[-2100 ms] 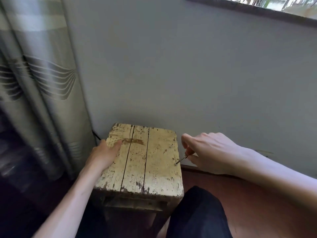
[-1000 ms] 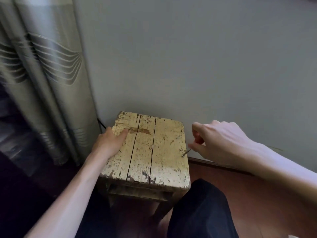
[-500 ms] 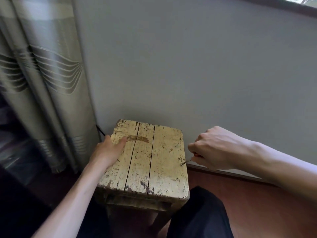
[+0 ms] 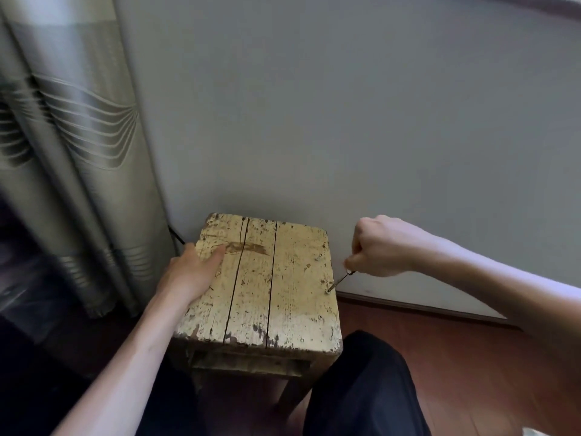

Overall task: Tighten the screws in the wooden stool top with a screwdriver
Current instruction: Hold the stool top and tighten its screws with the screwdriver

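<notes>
Stool top (image 4: pixel 283 278): against the wall (image 4: pixel 345 121).
Right hand (image 4: pixel 382 247): fingers clamped on the screwdriver (image 4: pixel 341 280), tip at the right-edge screw (image 4: pixel 328 291).
Left hand (image 4: pixel 191 272): steadies the left edge, thumb flat; whether the other fingers curl, I cannot tell.
Advice: line the tilted shaft up with the screw and press while turning.

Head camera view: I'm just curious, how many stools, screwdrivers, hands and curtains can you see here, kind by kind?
Stools: 1, the wooden stool
Screwdrivers: 1, the screwdriver
Hands: 2, the left hand and the right hand
Curtains: 1, the curtain
Total: 5
</notes>
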A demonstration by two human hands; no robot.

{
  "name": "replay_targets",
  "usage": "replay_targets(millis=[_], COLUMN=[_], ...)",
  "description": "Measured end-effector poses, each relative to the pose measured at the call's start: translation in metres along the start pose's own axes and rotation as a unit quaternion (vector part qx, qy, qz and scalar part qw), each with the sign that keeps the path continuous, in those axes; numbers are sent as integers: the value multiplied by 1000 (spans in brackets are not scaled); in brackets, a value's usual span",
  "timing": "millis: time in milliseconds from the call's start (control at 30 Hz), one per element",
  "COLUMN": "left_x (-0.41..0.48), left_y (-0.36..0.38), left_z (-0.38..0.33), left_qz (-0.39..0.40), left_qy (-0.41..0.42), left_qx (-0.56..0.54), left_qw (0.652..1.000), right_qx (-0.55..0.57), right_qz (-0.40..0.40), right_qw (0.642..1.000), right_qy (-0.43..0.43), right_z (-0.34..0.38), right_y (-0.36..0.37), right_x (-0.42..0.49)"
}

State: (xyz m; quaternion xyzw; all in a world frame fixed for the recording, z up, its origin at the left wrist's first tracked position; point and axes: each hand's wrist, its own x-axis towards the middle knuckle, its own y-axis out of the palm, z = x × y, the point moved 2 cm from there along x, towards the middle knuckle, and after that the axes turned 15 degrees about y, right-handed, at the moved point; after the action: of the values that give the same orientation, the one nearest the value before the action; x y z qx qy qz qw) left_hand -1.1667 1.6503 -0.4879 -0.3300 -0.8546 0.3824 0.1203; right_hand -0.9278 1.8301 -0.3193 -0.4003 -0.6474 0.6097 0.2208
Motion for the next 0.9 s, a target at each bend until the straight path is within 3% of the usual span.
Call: replay_targets(millis=[133, 200, 333, 500, 733, 900], left_x=[-3, -4, -3, -2, 2, 5], left_y=[-1, -1, 1, 2, 5, 6], left_z=[-2, -2, -2, -1, 3, 5], left_qz=[1, 2, 7, 3, 2, 1], left_qy=[-2, -5, -7, 0, 0, 7], left_qx=[-15, -18, -19, -16, 1, 13], left_qw=[1000, 1000, 1000, 1000, 1000, 1000], right_qx=[-68, -110, -195, -266, -281, -206], right_qz=[11, -26, -115, -135, -130, -129], right_qw=[996, 988, 943, 887, 900, 949], right_qy=[-53, -106, -243, -351, -306, -199], right_z=[-2, -2, -3, -4, -4, 1], right_y=[1, 0, 1, 2, 10, 16], right_x=[-14, -20, -22, -14, -17, -21])
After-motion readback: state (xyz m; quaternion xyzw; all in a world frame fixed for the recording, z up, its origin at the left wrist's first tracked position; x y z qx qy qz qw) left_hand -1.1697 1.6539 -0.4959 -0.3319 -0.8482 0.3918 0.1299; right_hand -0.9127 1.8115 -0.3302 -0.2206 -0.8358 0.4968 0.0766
